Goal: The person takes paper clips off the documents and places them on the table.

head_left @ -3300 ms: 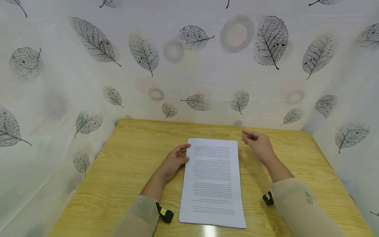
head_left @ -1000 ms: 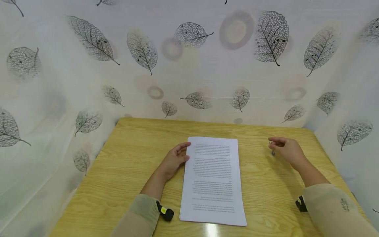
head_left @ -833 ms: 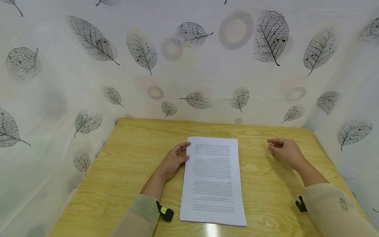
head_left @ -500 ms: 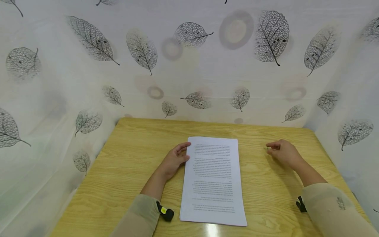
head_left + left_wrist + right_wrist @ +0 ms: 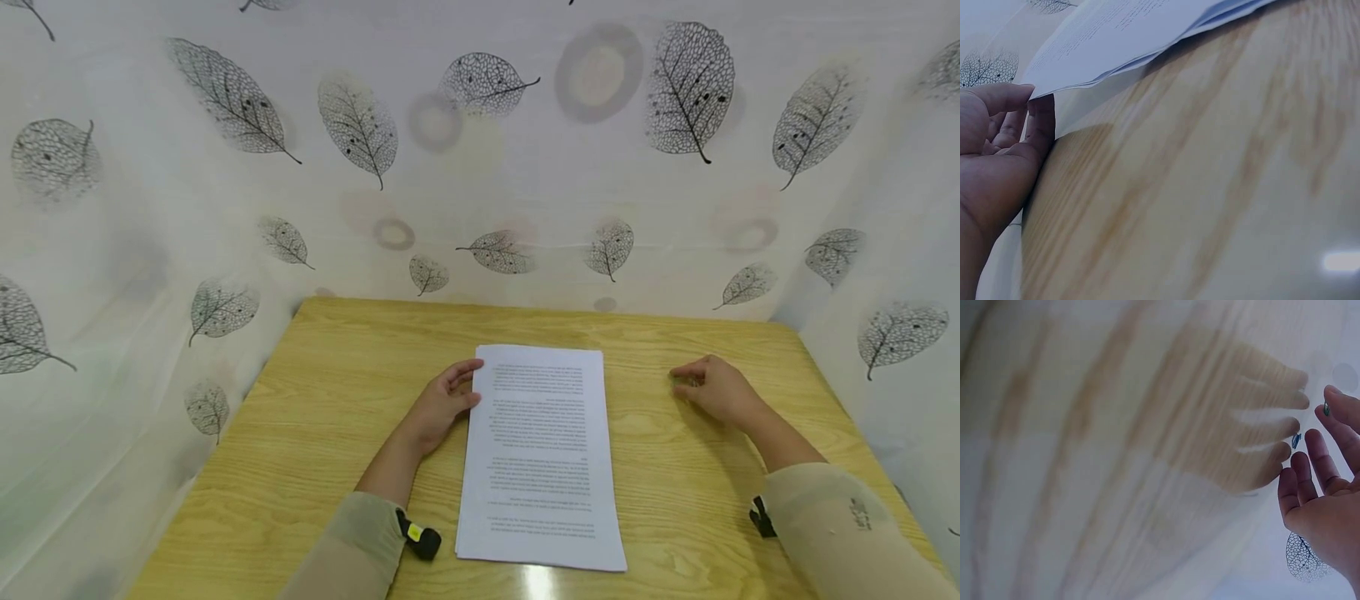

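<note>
A stack of printed paper point(image 5: 540, 467) lies on the wooden table, its text upside down to me. My left hand point(image 5: 442, 408) holds the stack's left edge near the far corner; in the left wrist view the thumb rests on the sheets point(image 5: 1116, 37) and fingers stand at their edge. To the right of the stack, my right hand point(image 5: 716, 389) hovers low over the table. In the right wrist view its thumb and forefinger pinch a tiny green paper clip point(image 5: 1327, 408). A small blue paper clip point(image 5: 1296, 440) is by the other fingertips, apparently on the tabletop.
The yellow wood-grain table point(image 5: 337, 400) extends to both sides of the stack. A pale curtain point(image 5: 517, 167) with leaf prints hangs behind and at the sides. Black wrist cameras point(image 5: 423, 542) sit at both sleeves.
My right hand has moved from beside the stack's far right corner out to the right, then slightly lower and leftward over the blue paper clip. The left hand and stack have stayed put.
</note>
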`<act>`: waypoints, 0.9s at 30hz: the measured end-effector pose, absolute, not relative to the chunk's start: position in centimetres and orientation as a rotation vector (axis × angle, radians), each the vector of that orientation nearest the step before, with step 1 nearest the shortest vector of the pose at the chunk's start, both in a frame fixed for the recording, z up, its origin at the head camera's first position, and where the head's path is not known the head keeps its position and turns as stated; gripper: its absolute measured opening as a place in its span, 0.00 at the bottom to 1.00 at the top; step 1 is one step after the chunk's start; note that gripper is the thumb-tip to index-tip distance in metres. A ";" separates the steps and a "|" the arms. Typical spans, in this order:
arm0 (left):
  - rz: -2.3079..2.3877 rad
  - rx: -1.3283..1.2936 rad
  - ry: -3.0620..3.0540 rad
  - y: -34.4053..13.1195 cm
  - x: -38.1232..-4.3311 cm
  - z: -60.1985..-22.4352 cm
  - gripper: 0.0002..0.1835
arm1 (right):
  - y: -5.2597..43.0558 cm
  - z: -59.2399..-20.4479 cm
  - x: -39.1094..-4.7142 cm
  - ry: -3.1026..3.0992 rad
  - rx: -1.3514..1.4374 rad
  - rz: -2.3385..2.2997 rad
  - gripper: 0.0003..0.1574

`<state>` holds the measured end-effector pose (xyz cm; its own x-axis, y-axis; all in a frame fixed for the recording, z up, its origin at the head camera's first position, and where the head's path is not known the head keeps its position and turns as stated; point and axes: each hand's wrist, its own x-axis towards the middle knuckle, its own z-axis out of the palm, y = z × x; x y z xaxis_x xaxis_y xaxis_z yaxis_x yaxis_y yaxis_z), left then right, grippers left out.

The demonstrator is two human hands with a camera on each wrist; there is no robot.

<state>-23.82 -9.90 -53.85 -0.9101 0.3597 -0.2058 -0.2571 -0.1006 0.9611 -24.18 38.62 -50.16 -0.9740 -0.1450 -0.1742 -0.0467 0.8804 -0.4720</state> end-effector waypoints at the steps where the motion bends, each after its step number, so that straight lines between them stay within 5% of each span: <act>1: 2.061 0.112 1.774 -9.9 -23.8 -53.8 0.33 | 38.6 -50.2 -24.1 2.846 -0.151 -0.708 0.27; 27: 2.052 0.112 1.798 -9.9 -23.7 -53.6 0.32 | 38.3 -50.0 -23.7 2.830 -0.168 -0.735 0.30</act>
